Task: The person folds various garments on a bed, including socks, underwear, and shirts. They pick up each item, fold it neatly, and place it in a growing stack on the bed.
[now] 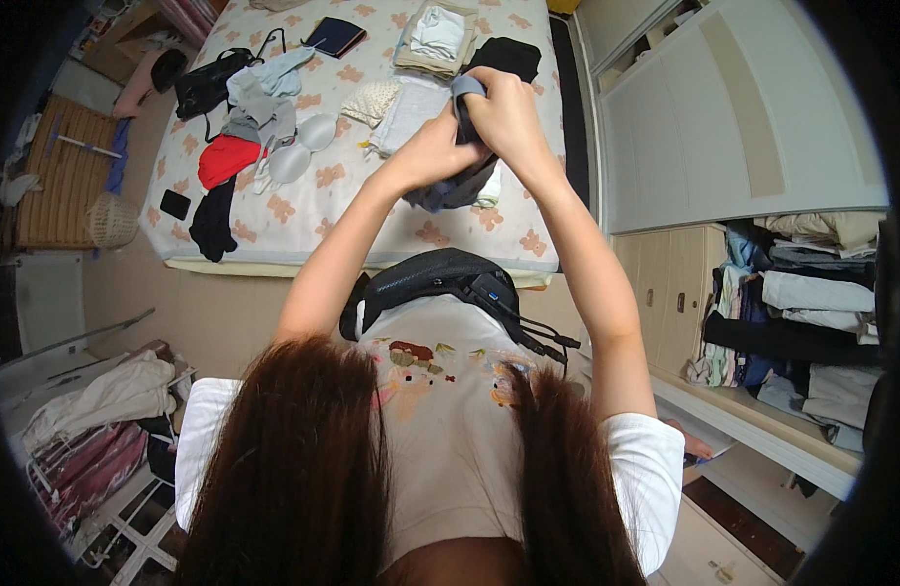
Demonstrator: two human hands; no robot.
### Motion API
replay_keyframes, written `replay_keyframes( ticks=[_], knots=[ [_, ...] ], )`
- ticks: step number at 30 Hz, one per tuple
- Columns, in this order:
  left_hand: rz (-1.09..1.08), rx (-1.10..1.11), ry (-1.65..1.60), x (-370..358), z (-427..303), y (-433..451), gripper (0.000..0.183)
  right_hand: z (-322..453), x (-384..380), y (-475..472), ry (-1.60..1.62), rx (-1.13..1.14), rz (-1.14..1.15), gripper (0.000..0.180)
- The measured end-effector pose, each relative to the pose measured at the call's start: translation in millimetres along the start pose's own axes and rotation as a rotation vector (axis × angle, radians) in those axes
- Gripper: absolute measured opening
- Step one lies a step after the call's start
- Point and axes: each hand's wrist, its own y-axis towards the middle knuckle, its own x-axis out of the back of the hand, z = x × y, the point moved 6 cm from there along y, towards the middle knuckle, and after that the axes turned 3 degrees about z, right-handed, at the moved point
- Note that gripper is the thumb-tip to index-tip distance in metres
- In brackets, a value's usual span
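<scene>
Both of my hands grip a dark garment point(450, 189) with a grey-blue band point(467, 86), held up over the near part of the bed. My left hand point(439, 150) holds it from the left, lower down. At the upper right, my right hand point(502, 110) closes around the band. Part of the garment is hidden behind my fingers, so its kind cannot be told. Just beyond my hands lie a folded light grey cloth point(413, 113), a cream patterned cloth point(369, 102) and a folded black garment point(507, 57).
The bed point(391, 198) has a bear-print sheet. Farther back is a folded clothes stack point(439, 36). On the left lie a black bag point(209, 84), a red garment point(228, 161), a grey bra point(290, 162), black cloth point(215, 220) and a phone point(175, 205). An open wardrobe point(669, 286) holds clothes at right.
</scene>
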Motion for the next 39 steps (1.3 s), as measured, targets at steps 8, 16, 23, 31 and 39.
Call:
replay_keyframes(
  ticks=[8,16,23,31,39],
  knots=[
    [-0.636,-0.081,0.007,87.2,-24.6,20.5,0.029,-94.3,7.4,-23.8,-0.272,-0.133,-0.155,0.022],
    [0.116,-0.106,0.242,42.8,-86.8,16.4,0.030,-62.0,-15.1,-21.3,0.517,0.138,-0.128,0.051],
    [-0.056,-0.356,0.454,81.8,-120.4,-5.7,0.037,-71.1,-52.9,-16.2,0.297,0.012,-0.010,0.021],
    [-0.775,-0.076,0.426,177.9,-35.9,-59.8,0.044,-142.7,-35.6,-60.8,-0.193,-0.149,-0.111,0.019],
    [-0.331,0.766,0.782,191.8,208.4,-114.0,0.020,-225.4,9.0,-77.6,0.407,-0.859,0.024,0.028]
  ],
)
